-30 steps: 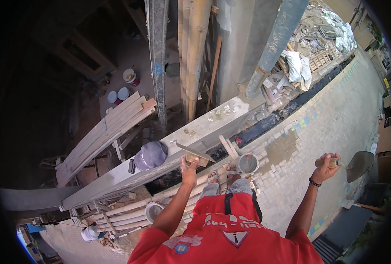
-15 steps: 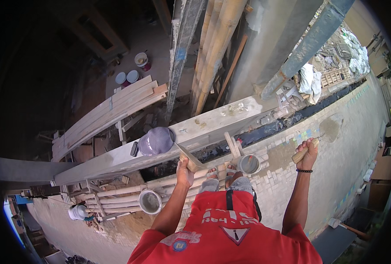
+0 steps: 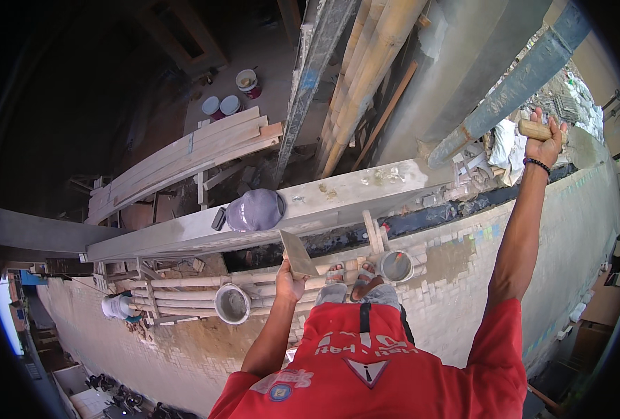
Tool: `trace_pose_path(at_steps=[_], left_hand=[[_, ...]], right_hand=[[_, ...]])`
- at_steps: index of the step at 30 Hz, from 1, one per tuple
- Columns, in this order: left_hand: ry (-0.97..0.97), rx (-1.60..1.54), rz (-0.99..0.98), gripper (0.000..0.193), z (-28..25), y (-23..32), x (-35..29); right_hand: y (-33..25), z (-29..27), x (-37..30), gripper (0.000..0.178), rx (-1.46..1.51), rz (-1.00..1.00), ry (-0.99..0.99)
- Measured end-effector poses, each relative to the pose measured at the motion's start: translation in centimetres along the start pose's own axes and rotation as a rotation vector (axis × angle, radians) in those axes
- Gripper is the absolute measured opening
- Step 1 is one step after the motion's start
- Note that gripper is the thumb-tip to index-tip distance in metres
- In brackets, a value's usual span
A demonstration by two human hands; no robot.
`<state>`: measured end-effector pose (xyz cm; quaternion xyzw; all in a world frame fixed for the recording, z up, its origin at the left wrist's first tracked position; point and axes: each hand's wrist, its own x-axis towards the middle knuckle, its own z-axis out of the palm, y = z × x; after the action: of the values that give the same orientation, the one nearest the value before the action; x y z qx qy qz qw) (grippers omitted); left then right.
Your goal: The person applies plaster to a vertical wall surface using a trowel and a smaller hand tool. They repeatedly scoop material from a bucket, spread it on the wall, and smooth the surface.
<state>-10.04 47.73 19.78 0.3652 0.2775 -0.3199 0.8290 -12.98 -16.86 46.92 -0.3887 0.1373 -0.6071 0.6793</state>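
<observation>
My left hand (image 3: 289, 286) grips a flat rectangular mortar board (image 3: 298, 253) from below. It is held tilted in front of my feet, close to the long concrete beam (image 3: 352, 199). Far out to the right, my right hand (image 3: 546, 146) is raised with its fingers round the wooden handle of a trowel (image 3: 535, 130). The trowel's grey blade blends into the paving behind it. Wet grey mix sits in a bucket (image 3: 233, 304) left of my legs. Right of my feet stands a second bucket (image 3: 397, 267) with grey contents.
On the beam lie a grey cap (image 3: 255, 210) and a small black object (image 3: 218, 219). A dark ditch (image 3: 449, 209) runs along its near side. Bamboo poles (image 3: 373, 77) and a slanted metal post (image 3: 512, 87) rise beyond. Planks (image 3: 184, 164) are stacked at left.
My right hand has swung up, outward and away with the trowel, its arm stretching out. The board in my left hand has turned to show its flat face. The view has shifted slightly.
</observation>
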Motion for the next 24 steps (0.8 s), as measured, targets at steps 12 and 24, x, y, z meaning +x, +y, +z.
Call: trace_pose_path(at_steps=[12, 24], left_hand=[[0.148, -0.096, 0.085, 0.031, -0.1, -1.5, -3.7], [0.04, -0.106, 0.148, 0.03, 2.1, -2.1, -4.0]], right_hand=[[5.0, 1.8, 3.6, 0.081, 0.096, 0.079, -0.144], [5.4, 3.3, 3.4, 0.073, 0.12, 0.013, -0.12]])
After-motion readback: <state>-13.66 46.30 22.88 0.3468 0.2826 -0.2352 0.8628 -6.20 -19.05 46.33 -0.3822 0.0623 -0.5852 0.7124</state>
